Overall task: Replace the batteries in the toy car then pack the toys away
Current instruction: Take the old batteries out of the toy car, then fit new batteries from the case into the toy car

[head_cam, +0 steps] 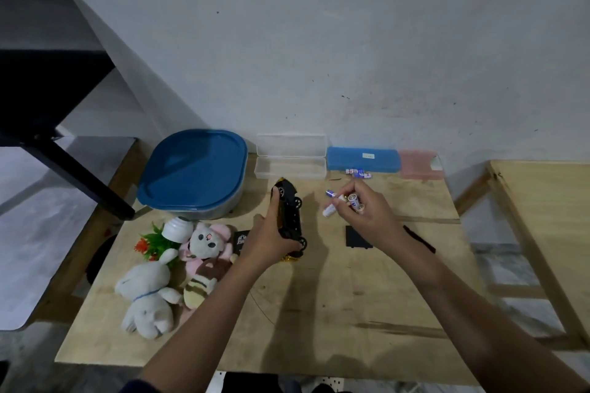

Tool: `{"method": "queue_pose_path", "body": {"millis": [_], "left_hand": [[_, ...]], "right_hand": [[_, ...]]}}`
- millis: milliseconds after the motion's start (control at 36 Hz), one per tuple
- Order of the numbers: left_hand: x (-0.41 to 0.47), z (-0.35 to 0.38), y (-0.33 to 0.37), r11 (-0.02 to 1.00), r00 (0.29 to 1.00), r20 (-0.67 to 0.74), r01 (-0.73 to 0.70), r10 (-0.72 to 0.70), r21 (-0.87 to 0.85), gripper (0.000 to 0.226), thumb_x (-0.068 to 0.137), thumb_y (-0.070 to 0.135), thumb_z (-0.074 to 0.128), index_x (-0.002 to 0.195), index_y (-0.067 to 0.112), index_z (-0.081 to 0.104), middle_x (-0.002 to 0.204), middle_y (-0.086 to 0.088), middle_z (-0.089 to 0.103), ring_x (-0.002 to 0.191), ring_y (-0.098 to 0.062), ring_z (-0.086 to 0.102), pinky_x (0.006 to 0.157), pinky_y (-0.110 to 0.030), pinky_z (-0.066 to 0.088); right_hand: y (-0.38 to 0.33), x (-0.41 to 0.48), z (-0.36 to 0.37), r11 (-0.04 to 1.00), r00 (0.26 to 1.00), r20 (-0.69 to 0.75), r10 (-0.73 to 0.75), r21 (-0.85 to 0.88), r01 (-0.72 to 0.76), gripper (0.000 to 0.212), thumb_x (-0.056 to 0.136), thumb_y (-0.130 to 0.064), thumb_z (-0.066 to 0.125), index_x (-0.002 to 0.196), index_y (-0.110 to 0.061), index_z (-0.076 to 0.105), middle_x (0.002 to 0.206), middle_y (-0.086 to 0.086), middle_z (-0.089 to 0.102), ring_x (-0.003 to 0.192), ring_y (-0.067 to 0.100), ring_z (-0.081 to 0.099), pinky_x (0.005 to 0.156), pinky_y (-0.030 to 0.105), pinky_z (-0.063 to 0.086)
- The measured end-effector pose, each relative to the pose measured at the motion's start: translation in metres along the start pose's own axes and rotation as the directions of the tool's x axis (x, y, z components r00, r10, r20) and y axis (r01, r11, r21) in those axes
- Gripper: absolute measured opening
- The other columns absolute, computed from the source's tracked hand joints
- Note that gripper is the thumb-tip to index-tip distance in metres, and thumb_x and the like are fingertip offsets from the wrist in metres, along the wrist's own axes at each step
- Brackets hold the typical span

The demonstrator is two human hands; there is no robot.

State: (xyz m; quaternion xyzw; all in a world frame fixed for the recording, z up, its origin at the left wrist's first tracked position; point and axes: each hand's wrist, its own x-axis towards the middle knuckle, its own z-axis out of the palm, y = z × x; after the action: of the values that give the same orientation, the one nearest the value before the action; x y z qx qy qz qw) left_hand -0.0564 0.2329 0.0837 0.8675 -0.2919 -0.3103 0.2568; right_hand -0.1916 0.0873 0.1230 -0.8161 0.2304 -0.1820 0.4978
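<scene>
My left hand [269, 241] grips a black and gold toy car [289, 217], tilted on its side with the black underside and wheels facing right. My right hand [364, 212] is raised just right of the car and holds white and blue batteries [343, 201] between its fingers. Two more batteries [359, 173] lie on the wooden table [319, 313] by the blue case. A flat black battery cover [357, 237] rests on the table under my right wrist. A white plush rabbit [148, 298], a pink plush mouse [206, 241] and a brown striped plush [204, 281] lie at the left.
A grey tub with a blue lid [194, 172] stands at the back left. An open clear case [290, 155], a blue case [362, 159] and a pink case [419, 164] line the wall. A small fake plant in a white pot [166, 234] lies by the plush toys. A thin black tool [419, 238] lies at right. Second table [549, 210] to the right.
</scene>
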Motion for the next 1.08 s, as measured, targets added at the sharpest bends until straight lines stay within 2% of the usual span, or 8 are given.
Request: {"method": "queue_pose_path", "body": {"millis": [83, 278, 389, 472, 583, 667, 972, 1083], "left_hand": [[0.001, 0.008, -0.003, 0.992, 0.999, -0.032, 0.037, -0.034, 0.117, 0.114, 0.074, 0.036, 0.074, 0.145, 0.042, -0.014, 0.123, -0.012, 0.04, 0.105, -0.032, 0.051, 0.075, -0.033, 0.044], [0.007, 0.026, -0.005, 0.9, 0.993, -0.112, 0.085, -0.041, 0.427, 0.105, 0.078, 0.026, 0.068, 0.149, 0.026, -0.009, 0.132, -0.012, 0.034, 0.103, -0.03, 0.056, 0.067, -0.034, 0.043], [0.012, 0.035, -0.005, 0.879, 0.994, -0.108, 0.069, -0.02, 0.471, 0.103, 0.078, 0.049, 0.065, 0.148, 0.007, 0.002, 0.14, -0.013, 0.026, 0.118, -0.03, 0.048, 0.086, -0.039, 0.047], [0.013, 0.043, -0.006, 0.859, 0.99, -0.137, 0.033, 0.043, 0.511, 0.106, 0.073, 0.071, 0.056, 0.147, 0.01, 0.01, 0.136, -0.014, 0.028, 0.124, -0.03, 0.036, 0.097, -0.044, 0.04], [0.014, 0.055, -0.01, 0.939, 0.997, -0.067, -0.021, 0.047, 0.344, 0.093, 0.079, 0.064, 0.056, 0.148, 0.022, 0.009, 0.144, -0.014, 0.015, 0.133, -0.036, 0.019, 0.101, -0.05, 0.036], [0.017, 0.061, -0.004, 0.982, 0.999, -0.012, -0.031, 0.034, 0.187, 0.083, 0.088, 0.048, 0.055, 0.149, 0.025, 0.004, 0.145, -0.015, 0.013, 0.131, -0.038, 0.023, 0.1, -0.05, 0.037], [0.028, 0.078, 0.018, 0.966, 0.99, -0.017, 0.144, -0.143, 0.216, 0.088, 0.089, 0.051, 0.05, 0.15, 0.02, -0.005, 0.143, -0.016, 0.02, 0.128, -0.035, 0.028, 0.1, -0.044, 0.036], [0.033, 0.075, 0.023, 0.97, 0.993, -0.053, 0.116, -0.107, 0.212, 0.094, 0.088, 0.059, 0.048, 0.15, 0.018, -0.009, 0.153, -0.019, 0.001, 0.142, -0.036, 0.005, 0.114, -0.045, 0.022]], "right_hand": [[0.01, -0.004, 0.002, 0.999, 0.999, -0.038, 0.033, -0.016, -0.034, 0.011, 0.09, -0.018, 0.058, 0.083, -0.016, 0.051, 0.074, 0.008, 0.069, 0.058, 0.014, 0.054, 0.059, 0.032, 0.042], [0.023, -0.015, 0.006, 0.997, 0.996, -0.051, 0.077, 0.013, -0.077, 0.011, 0.091, -0.012, 0.055, 0.08, -0.012, 0.05, 0.061, -0.004, 0.05, 0.049, 0.004, 0.041, 0.046, 0.01, 0.038], [0.031, -0.018, 0.005, 0.996, 0.995, -0.041, 0.094, 0.006, -0.094, 0.01, 0.091, -0.013, 0.056, 0.084, -0.008, 0.051, 0.061, -0.004, 0.049, 0.05, 0.002, 0.043, 0.049, 0.01, 0.037], [0.036, -0.019, 0.004, 0.994, 0.994, -0.018, 0.11, -0.003, -0.11, 0.01, 0.091, -0.015, 0.056, 0.084, -0.01, 0.051, 0.061, -0.006, 0.049, 0.05, 0.002, 0.044, 0.051, 0.012, 0.038], [0.039, -0.017, 0.001, 0.994, 0.994, -0.005, 0.108, 0.008, -0.108, 0.01, 0.092, -0.014, 0.055, 0.084, -0.009, 0.05, 0.061, -0.008, 0.048, 0.051, 0.0, 0.045, 0.051, 0.01, 0.035], [0.043, -0.015, -0.002, 0.992, 0.992, 0.005, 0.126, 0.017, -0.126, 0.009, 0.093, -0.016, 0.053, 0.085, -0.011, 0.051, 0.063, -0.007, 0.049, 0.053, 0.001, 0.043, 0.052, 0.012, 0.036], [0.053, 0.005, -0.016, 0.988, 0.988, -0.002, 0.156, 0.007, -0.156, 0.014, 0.094, -0.025, 0.049, 0.08, -0.027, 0.048, 0.068, -0.001, 0.053, 0.063, 0.015, 0.047, 0.059, 0.032, 0.038], [0.06, 0.017, -0.028, 0.974, 0.979, 0.009, 0.204, 0.093, -0.204, 0.014, 0.095, -0.023, 0.047, 0.081, -0.023, 0.047, 0.066, 0.001, 0.048, 0.052, 0.011, 0.043, 0.047, 0.026, 0.039]]}}
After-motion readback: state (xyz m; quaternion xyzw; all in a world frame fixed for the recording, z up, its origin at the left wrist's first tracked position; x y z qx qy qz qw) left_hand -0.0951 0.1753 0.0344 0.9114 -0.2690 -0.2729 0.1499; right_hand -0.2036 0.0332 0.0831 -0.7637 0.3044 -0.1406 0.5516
